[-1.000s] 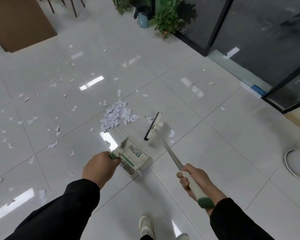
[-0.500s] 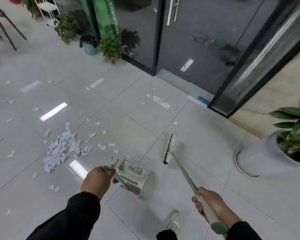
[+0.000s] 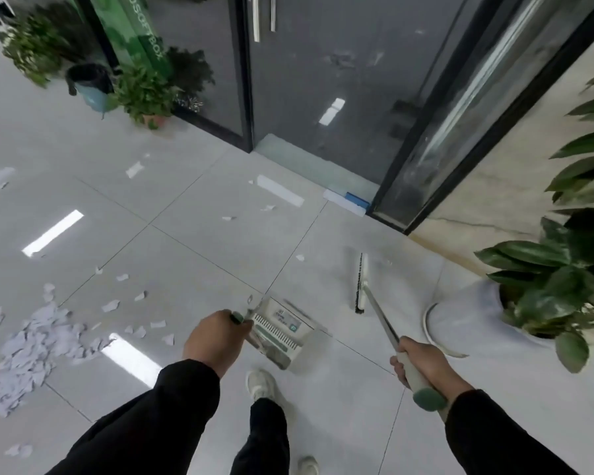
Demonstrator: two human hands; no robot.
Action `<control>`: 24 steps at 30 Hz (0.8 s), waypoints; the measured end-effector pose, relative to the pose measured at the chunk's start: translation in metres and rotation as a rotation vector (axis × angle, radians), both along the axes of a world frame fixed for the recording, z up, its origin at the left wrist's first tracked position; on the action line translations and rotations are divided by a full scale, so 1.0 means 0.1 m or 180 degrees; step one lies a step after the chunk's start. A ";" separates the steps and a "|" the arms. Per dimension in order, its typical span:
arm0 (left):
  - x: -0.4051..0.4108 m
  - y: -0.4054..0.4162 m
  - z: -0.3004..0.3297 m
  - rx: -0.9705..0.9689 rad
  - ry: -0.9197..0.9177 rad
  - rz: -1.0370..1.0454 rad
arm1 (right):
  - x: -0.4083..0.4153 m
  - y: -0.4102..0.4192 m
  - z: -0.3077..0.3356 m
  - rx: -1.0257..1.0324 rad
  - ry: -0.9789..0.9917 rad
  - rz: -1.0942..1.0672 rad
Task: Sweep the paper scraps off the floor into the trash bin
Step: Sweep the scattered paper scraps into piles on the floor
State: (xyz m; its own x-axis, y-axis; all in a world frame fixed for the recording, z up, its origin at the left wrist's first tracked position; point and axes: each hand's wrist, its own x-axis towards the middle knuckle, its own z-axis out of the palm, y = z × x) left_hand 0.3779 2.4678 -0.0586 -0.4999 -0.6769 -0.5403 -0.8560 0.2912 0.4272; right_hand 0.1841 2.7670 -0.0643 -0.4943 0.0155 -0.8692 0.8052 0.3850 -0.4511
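My left hand [image 3: 215, 337] grips the handle of a white and green dustpan [image 3: 279, 332], which hangs just above the floor in front of my feet. A long broom handle is held by my right hand [image 3: 422, 363]. The broom's head [image 3: 360, 282] rests on the tiles to the right of the dustpan. At the lower left lies a heap of torn paper scraps [image 3: 36, 347], with loose scraps [image 3: 110, 306] scattered between the heap and the dustpan. A few single scraps [image 3: 227, 218] lie further off near the door. A trash bin [image 3: 89, 84] with a black liner stands at the far left among plants.
A dark glass door [image 3: 323, 73] and its frame close off the far side. A large potted plant in a white pot [image 3: 460, 317] stands at the right, close to the broom. Smaller potted plants [image 3: 144, 94] flank the bin. My shoes [image 3: 261, 383] are at the bottom centre.
My view has swung right, so the scrap heap has slid to the lower left. The broom head has moved away from the heap to the right, toward the potted plant. Both hands keep their grips.
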 end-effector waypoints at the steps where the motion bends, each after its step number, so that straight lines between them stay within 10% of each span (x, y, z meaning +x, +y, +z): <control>1: -0.02 0.00 0.03 -0.0011 -0.0053 -0.0036 | -0.01 -0.02 0.02 0.0023 0.0024 -0.0066; 18: -1.88 -1.00 -0.56 -0.0313 -0.0533 -0.0460 | -2.70 -0.73 -0.97 0.0702 0.0015 0.0032; 24: -2.11 -1.23 -0.55 -0.0325 -0.0537 -0.0050 | -2.35 -1.70 -1.25 0.0663 -0.0460 0.0708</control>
State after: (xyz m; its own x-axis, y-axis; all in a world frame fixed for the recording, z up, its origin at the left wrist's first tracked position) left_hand 0.1665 2.3451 -0.1134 -0.4191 -0.7252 -0.5463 -0.9079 0.3396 0.2457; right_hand -0.0512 2.5970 -0.1891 -0.3775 0.1058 -0.9200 0.7410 0.6303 -0.2316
